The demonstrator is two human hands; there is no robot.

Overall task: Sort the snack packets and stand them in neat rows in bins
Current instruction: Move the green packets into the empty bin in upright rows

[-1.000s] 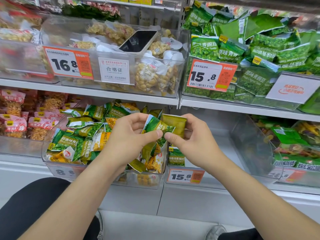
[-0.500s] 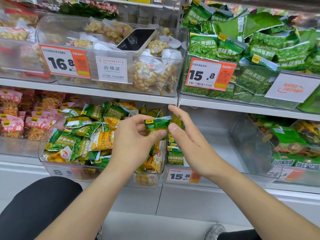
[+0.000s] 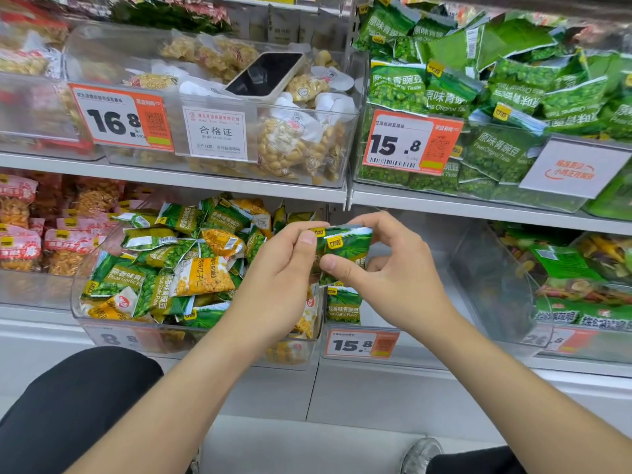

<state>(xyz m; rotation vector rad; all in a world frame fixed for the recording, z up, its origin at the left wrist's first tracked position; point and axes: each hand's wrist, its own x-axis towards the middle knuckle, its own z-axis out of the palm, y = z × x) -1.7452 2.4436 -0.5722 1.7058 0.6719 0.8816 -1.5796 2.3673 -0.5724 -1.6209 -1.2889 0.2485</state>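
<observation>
Both hands hold a small stack of green pea packets (image 3: 345,246) in front of the lower shelf. My left hand (image 3: 280,278) pinches the stack's left end with thumb on top. My right hand (image 3: 393,271) curls round its right end, thumb against the front. Below them a green garlic pea packet (image 3: 343,304) stands at the front left of a clear bin (image 3: 427,340) priced 15.8. To the left, a clear bin (image 3: 113,323) holds a jumbled heap of green and yellow packets (image 3: 178,268).
Above, one bin holds pale nut packets with a phone (image 3: 265,75) lying on top, and another bin (image 3: 478,193) is full of green pea packets. Red packets (image 3: 24,244) fill the far left bin; a mixed-snack bin (image 3: 581,289) sits at right.
The packets in my hands went from fanned out and upright to gathered into one flat, level stack. My right hand closed round the stack's right end.
</observation>
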